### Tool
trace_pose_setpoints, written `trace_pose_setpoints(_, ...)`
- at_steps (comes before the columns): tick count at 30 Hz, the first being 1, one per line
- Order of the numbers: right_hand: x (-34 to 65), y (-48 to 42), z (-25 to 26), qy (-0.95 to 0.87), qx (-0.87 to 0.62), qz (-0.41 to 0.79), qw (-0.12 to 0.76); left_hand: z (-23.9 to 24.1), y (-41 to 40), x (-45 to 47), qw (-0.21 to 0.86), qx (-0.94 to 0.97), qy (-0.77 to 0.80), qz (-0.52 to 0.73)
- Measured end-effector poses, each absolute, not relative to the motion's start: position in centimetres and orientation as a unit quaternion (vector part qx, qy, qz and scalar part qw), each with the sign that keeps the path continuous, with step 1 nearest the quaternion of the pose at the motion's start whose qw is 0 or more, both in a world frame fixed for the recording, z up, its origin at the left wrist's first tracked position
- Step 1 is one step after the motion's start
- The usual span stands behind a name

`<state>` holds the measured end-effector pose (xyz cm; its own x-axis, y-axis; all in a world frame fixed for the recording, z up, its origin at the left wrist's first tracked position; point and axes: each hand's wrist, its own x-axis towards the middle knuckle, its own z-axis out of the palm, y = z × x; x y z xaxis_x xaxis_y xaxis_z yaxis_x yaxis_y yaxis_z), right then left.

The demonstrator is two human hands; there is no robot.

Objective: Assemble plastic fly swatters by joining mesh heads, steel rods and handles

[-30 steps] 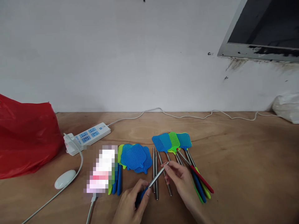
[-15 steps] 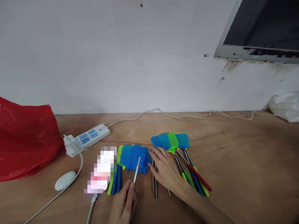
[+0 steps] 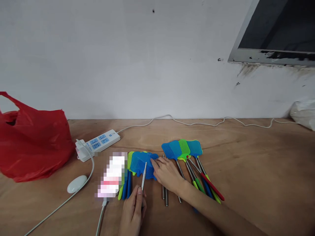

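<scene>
My left hand (image 3: 134,208) is closed around a thin metal rod (image 3: 143,177), its bare tip pointing up and away. Just beyond that tip lies a pile of mesh fly swatter heads (image 3: 141,161), mostly blue with yellow-green at the left. The fingers of my right hand (image 3: 167,172) are drawn together at the right edge of a blue head, seemingly pinching it; the fingertips are partly hidden. Loose metal rods (image 3: 166,196) lie below my right hand. Farther right, several assembled fly swatters (image 3: 183,149) overlap, with coloured grips (image 3: 213,186) towards me.
Blue and yellow-green grips (image 3: 125,188) lie beside a blurred bright phone (image 3: 112,177). At the left are a red plastic bag (image 3: 36,144), a white power strip (image 3: 105,141) and a white oval object (image 3: 76,184). Cable (image 3: 137,125) runs along the wall.
My right hand has moved left and down onto the blue heads, and its fingers have drawn together. The top blue head has shifted. My left hand still holds the rod; the view has turned slightly left.
</scene>
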<state>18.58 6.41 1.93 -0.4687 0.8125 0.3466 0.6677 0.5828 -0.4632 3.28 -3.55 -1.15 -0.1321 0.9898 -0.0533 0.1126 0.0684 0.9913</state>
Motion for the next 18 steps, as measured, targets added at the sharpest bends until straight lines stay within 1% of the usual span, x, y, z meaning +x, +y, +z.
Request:
trace_pose_setpoints(4, 20.2, 7.5, 3.0, -0.762, -0.488, 0.187, 0.383, -1.1, -3.8, 3.1, 0.434, 0.499, 0.580, 0.474)
trace_pose_setpoints(8, 21.9, 7.5, 3.4, -0.644, -0.514, 0.282, 0.492, -0.3, -3.8, 3.0, 0.417, 0.544, 0.584, 0.434)
trace_pose_setpoints(12, 22.8, 5.2, 4.1, -0.547, -0.502, 0.387, 0.546, 1.2, -3.5, 3.0, 0.368, 0.650, 0.550, 0.374)
trace_pose_setpoints(13, 22.9, 4.5, 4.4, -0.512, -0.495, 0.424, 0.559, 1.5, -3.4, 3.0, 0.358, 0.673, 0.538, 0.360)
trace_pose_setpoints(15, 22.9, 3.1, 4.9, -0.378, -0.467, 0.539, 0.590, 1.9, -3.3, 3.0, 0.342, 0.704, 0.524, 0.335)
trace_pose_setpoints(17, 22.7, 2.0, 5.1, -0.286, -0.452, 0.582, 0.613, 2.0, -3.3, 3.0, 0.327, 0.723, 0.521, 0.313)
trace_pose_setpoints(18, 22.6, 1.6, 5.2, -0.264, -0.449, 0.585, 0.622, 2.1, -3.3, 3.0, 0.318, 0.731, 0.521, 0.305)
